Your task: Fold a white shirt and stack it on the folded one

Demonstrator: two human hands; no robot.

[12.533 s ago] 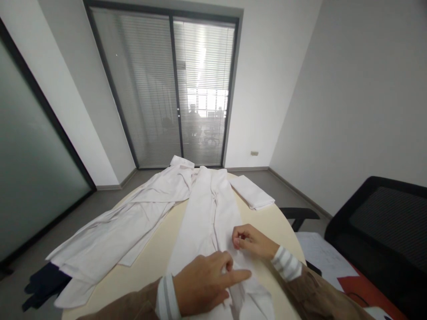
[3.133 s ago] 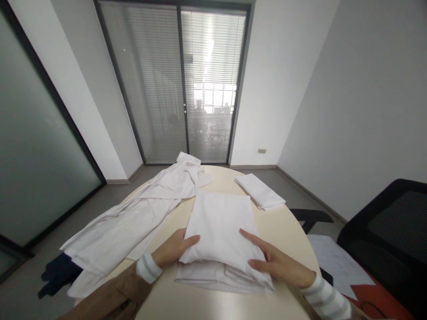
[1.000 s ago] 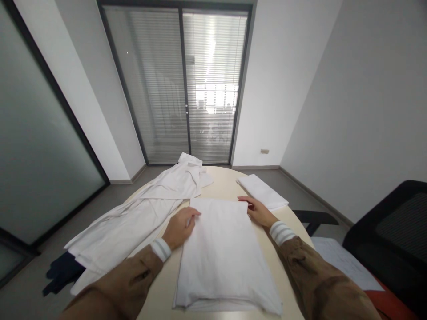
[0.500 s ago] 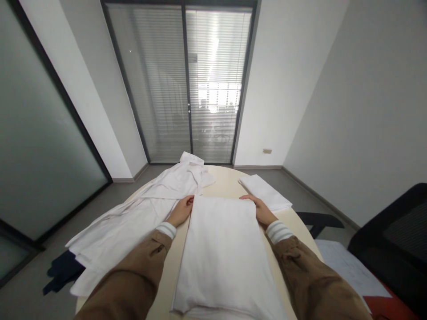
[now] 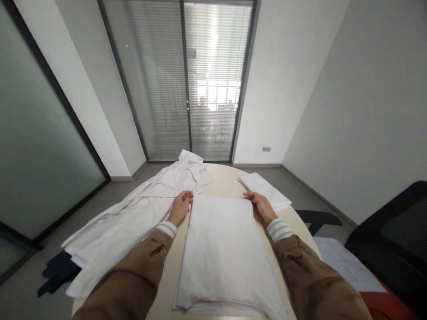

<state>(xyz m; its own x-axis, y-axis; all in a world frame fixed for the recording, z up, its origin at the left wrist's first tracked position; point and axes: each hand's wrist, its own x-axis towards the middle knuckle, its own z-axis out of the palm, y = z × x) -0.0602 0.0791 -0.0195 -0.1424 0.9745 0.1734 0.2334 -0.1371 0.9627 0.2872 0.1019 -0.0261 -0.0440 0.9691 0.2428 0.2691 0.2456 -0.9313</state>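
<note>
- Garment: folding step, apparently.
- Left hand: pinching the corner beside it.
- Right hand: half-curled at opposite corner; hold unclear.
- Next likely needs matched grips.

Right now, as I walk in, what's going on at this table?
Somebody's left hand and right hand are at the far corners of a folded white cloth, which lies flat on the pale table. Whether they grip it is hard to tell. A loosely spread white garment lies along the left, and a smaller folded bundle sits just past the right hand.
</note>
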